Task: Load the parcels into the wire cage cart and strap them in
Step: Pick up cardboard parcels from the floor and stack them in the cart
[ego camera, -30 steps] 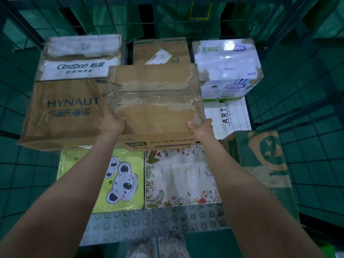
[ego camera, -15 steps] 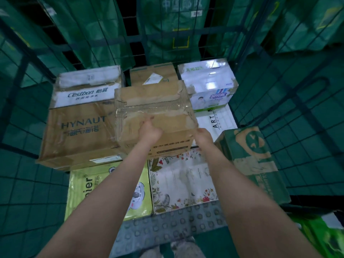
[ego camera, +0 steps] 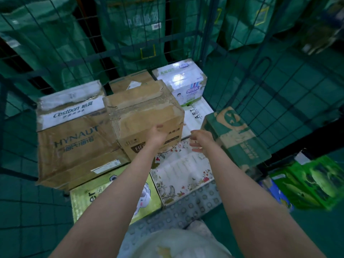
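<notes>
A taped brown cardboard box (ego camera: 143, 112) sits inside the wire cage cart (ego camera: 232, 58), on top of other parcels and beside the large HYNAUT box (ego camera: 74, 138). My left hand (ego camera: 158, 135) lies flat against the brown box's front face, fingers straight. My right hand (ego camera: 200, 141) hovers free to the right of that box, fingers spread and holding nothing, above the floral parcel (ego camera: 182, 172) and next to the green-printed box (ego camera: 236, 136).
Deeper in the cart lie a white tissue carton (ego camera: 184, 81), a small brown box (ego camera: 130, 83) and a white ART box (ego camera: 199, 110). A yellow-green koala pack (ego camera: 104, 194) lies front left. Green packages (ego camera: 314, 181) sit outside on the right. Green mail bags hang behind the mesh.
Both hands gripped the brown box's lower edge and set it down further in. Now the right hand has let go and pulled back; the left only touches the box front.
</notes>
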{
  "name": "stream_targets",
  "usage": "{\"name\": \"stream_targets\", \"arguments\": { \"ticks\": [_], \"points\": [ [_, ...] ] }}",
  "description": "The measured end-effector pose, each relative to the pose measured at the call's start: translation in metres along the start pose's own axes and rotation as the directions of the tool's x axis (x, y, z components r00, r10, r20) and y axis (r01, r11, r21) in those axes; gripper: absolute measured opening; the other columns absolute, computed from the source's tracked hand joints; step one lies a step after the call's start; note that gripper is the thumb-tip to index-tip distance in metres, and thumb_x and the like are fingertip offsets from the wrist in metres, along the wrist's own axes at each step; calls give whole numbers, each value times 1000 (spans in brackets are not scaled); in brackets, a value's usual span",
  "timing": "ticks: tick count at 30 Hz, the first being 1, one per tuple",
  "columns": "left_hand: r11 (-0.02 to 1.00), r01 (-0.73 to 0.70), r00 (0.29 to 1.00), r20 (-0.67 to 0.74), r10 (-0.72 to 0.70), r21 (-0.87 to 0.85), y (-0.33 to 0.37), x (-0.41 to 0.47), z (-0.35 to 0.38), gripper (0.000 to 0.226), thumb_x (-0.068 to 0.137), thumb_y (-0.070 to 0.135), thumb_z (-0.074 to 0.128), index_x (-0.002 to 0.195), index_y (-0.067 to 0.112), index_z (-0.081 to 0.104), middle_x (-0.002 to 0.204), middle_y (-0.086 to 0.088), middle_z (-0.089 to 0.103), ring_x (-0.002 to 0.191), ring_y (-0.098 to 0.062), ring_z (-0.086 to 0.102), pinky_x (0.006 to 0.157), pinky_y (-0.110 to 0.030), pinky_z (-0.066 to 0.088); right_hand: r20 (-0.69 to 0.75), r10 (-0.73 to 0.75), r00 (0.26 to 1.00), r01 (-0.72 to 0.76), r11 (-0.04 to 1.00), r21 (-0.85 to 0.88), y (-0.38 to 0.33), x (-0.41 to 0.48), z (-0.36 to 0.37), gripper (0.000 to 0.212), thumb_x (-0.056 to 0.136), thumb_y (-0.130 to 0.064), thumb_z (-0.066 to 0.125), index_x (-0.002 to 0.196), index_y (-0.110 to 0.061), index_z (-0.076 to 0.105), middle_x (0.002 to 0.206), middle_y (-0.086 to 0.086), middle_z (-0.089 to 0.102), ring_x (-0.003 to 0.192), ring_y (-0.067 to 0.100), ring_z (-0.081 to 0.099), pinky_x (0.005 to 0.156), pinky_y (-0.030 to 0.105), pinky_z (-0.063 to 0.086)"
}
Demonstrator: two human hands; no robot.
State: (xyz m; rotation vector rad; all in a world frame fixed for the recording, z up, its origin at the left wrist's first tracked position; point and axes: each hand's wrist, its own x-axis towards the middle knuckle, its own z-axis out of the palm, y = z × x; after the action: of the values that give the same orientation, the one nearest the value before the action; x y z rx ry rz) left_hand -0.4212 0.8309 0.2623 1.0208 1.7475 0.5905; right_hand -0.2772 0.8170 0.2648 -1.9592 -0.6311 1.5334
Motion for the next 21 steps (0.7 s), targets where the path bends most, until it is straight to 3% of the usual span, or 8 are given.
{"name": "stream_targets", "arguments": {
  "ticks": [4,7,14,17,21],
  "points": [
    [999,-33,999,36,32,27,-11,-16,2,38,94,2,45,131,11,46,125,-10,52,96,-21,50,77,-28,42,-39,27,999,-26,999,30,15,-14,0,31,97,-16,46,125,-6,54,107,7,61,87,20,59,74,36,52],
    [999,-30,997,76,27,42,-22,-28,6,37,93,7,50,130,11,47,119,-8,54,94,-20,51,86,-32,44,-50,34,998,-31,998,51,32,-24,-2,30,97,-18,47,124,-5,54,113,7,59,88,22,59,74,36,49],
    [999,-33,993,117,33,3,-34,-45,13,32,95,11,51,127,9,48,132,-10,51,97,-18,51,81,-27,42,-47,36,998,-34,999,43,55,-36,-18,37,97,-19,49,131,-5,50,110,7,57,94,26,58,83,40,49],
    [1000,-4,996,92,6,-28,-38,-46,11,33,93,11,54,126,11,48,130,-9,53,109,-23,54,88,-30,44,-51,31,998,-30,999,28,55,-38,-23,37,97,-18,49,131,-4,50,109,7,56,95,26,58,82,39,48],
    [999,24,998,58,-22,-34,-43,-46,4,38,91,7,55,129,11,48,125,-9,54,100,-20,53,84,-29,43,-41,29,999,-30,999,-25,49,-37,-19,35,97,-17,48,130,-5,50,110,7,57,93,25,58,83,39,50]
  ]
}}
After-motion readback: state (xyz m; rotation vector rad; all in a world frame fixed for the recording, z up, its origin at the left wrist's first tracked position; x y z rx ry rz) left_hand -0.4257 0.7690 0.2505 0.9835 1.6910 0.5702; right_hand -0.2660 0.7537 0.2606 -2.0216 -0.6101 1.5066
